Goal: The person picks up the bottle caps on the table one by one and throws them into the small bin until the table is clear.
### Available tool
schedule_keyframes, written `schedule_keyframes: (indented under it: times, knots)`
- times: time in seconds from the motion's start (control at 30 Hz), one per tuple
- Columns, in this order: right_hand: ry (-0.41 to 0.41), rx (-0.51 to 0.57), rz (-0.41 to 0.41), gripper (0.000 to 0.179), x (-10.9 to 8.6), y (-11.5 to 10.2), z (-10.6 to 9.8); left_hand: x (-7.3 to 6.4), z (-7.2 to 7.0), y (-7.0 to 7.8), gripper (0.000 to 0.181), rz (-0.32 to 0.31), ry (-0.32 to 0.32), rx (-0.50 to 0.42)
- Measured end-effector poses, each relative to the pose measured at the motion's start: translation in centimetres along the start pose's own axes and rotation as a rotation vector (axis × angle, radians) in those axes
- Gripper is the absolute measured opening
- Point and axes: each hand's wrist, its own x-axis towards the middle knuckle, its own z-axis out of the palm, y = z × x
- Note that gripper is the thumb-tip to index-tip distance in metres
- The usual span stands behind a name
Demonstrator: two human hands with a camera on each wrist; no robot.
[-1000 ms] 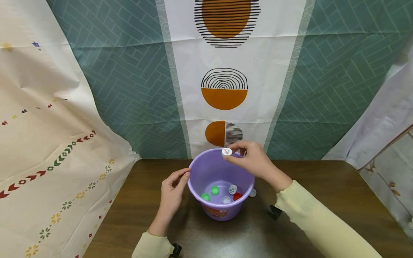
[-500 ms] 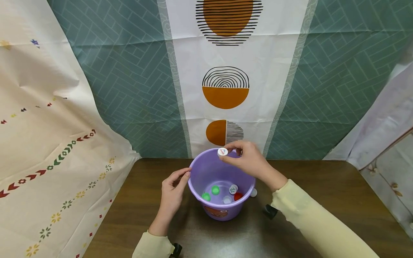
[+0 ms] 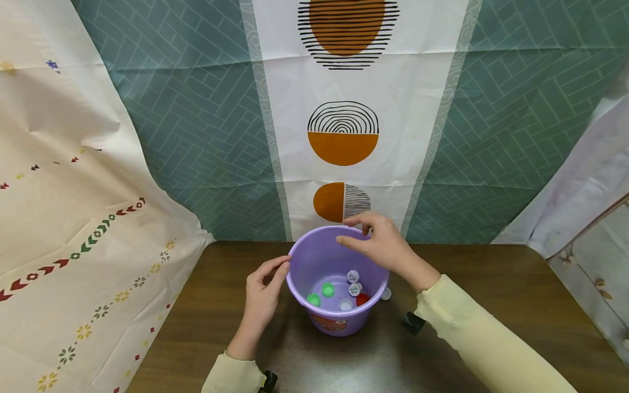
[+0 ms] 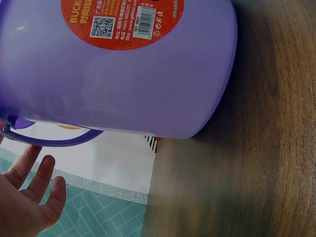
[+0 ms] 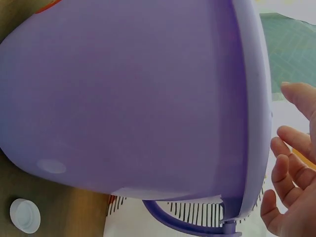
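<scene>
A purple bucket (image 3: 314,245) stands on the table, with bottle caps on its floor. Among them are two green caps (image 3: 327,290), a red cap (image 3: 362,299) and several white ones, including a printed white cap (image 3: 352,277). My left hand (image 3: 262,295) pinches the bucket's left rim between thumb and forefinger; in the left wrist view its other fingers (image 4: 44,177) are spread beside the purple handle (image 4: 59,140). Over the bucket's far right side hovers my right hand (image 3: 380,245), thumb and forefinger apart, holding nothing.
One more white cap (image 5: 24,216) lies on the wooden table (image 3: 467,316), just right of the bucket. A patterned cloth (image 3: 196,136) hangs right behind the table. Cream fabric (image 3: 98,245) drapes along the left side.
My right hand has let go of a printed white cap, which now lies inside the bucket near the other white ones. The left hand has stayed at the rim.
</scene>
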Motion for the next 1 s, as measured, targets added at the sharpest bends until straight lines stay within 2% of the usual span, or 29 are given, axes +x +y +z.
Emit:
schedule_keyframes:
  times: [0.33, 0.67, 0.8, 1.0]
  knots:
    - [-0.013, 0.037, 0.009, 0.038, -0.4, 0.5, -0.7, -0.1, 0.1, 0.1, 0.023, -0.009, 0.0, -0.004]
    - [0.081, 0.013, 0.025, 0.04, -1.1, 2.2, -2.2, 0.1, 0.2, 0.0, 0.023, -0.007, 0.012, 0.002]
    - [0.134, 0.001, 0.044, 0.04, -1.7, 3.7, -2.7, 0.1, 0.2, 0.1, 0.023, -0.006, 0.01, 0.002]
    - [0.213, -0.029, 0.072, 0.034, -2.9, 7.0, -3.3, 0.0, 0.3, 0.2, 0.023, -0.013, 0.008, -0.001]
